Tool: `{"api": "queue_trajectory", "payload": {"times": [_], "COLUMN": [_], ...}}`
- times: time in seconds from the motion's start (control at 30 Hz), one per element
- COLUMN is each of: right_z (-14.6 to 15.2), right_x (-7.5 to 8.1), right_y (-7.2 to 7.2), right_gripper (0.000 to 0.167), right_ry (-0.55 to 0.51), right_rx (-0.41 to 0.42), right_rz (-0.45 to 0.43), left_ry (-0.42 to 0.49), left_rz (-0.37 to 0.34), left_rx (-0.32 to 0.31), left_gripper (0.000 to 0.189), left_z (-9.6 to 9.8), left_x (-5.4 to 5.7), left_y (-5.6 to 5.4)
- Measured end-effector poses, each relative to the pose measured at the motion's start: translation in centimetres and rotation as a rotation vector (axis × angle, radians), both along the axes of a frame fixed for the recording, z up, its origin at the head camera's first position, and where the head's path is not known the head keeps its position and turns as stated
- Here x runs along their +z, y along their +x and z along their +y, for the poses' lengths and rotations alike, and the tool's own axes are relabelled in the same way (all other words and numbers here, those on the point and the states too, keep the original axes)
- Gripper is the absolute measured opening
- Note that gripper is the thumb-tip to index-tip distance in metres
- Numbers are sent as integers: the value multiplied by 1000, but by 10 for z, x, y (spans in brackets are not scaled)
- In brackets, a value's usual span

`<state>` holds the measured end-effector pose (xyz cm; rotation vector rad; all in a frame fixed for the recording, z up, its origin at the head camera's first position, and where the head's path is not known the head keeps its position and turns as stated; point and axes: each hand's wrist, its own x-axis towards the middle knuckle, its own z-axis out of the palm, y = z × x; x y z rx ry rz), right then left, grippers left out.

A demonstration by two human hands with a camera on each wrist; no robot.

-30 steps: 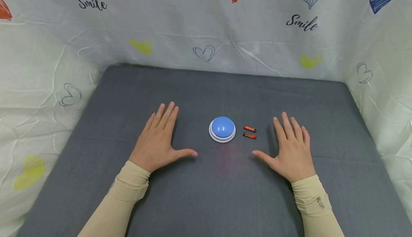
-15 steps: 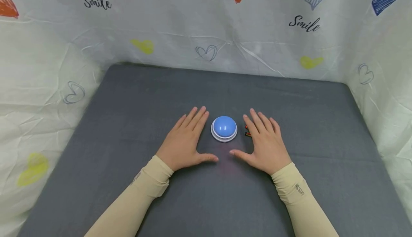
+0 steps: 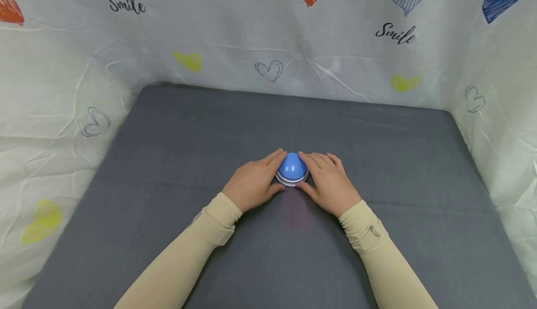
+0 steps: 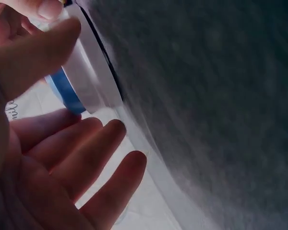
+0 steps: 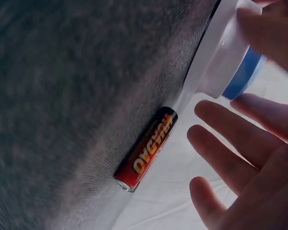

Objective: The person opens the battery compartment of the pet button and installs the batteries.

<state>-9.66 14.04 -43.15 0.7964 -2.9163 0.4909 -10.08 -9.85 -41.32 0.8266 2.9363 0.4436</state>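
A round push button (image 3: 292, 167) with a glossy blue dome and a white base stands upright on the grey cloth in the head view. My left hand (image 3: 255, 181) holds its left side, thumb at the near edge of the base and index finger by the dome's far side. From the opposite side my right hand (image 3: 329, 178) grips it in the same way. The other fingers of both hands stay spread behind the index fingers. A red and black battery (image 5: 146, 151) lies on the cloth under my right hand in the right wrist view; the head view hides it.
The grey cloth-covered table (image 3: 201, 127) reaches out on all sides of the hands. A white curtain (image 3: 235, 29) printed with hearts and the word Smile hangs along its back and sides. A faint pinkish patch (image 3: 295, 211) marks the cloth in front of the button.
Both hands have come inward from either side and closed round the push button. The right hand has passed over two batteries, now covered in the head view. The button has stayed in place.
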Motion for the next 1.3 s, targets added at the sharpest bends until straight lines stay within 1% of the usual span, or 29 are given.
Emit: {"api": "queue_trajectory", "payload": {"times": [0.1, 0.2, 0.37, 0.53, 0.8, 1.0, 1.07, 1.3], "right_z": [-1, -1, 0, -1, -4, -3, -3, 0], "right_x": [1, 1, 0, 0, 1, 3, 4, 13], "right_y": [1, 2, 3, 3, 4, 3, 3, 4], "right_gripper": [71, 71, 71, 70, 68, 67, 66, 57], "right_ry": [5, 8, 7, 7, 4, -20, -27, -77], "right_rx": [-6, -7, -8, -8, -2, 16, 20, 47], "right_rz": [14, 21, 25, 31, 38, 43, 37, -5], "left_ry": [34, 48, 57, 56, 67, 80, 92, 185], "left_rz": [-24, -22, -19, -26, -7, -50, -65, -108], "left_rx": [-2, -9, -23, -23, -35, -39, -42, -62], "left_gripper": [76, 72, 72, 72, 71, 83, 84, 74], "left_z": [2, 4, 4, 4, 3, 3, 2, 0], "left_x": [0, 0, -1, -1, -3, -1, 0, 5], "left_y": [0, 0, 0, 1, 2, 2, 1, -2]}}
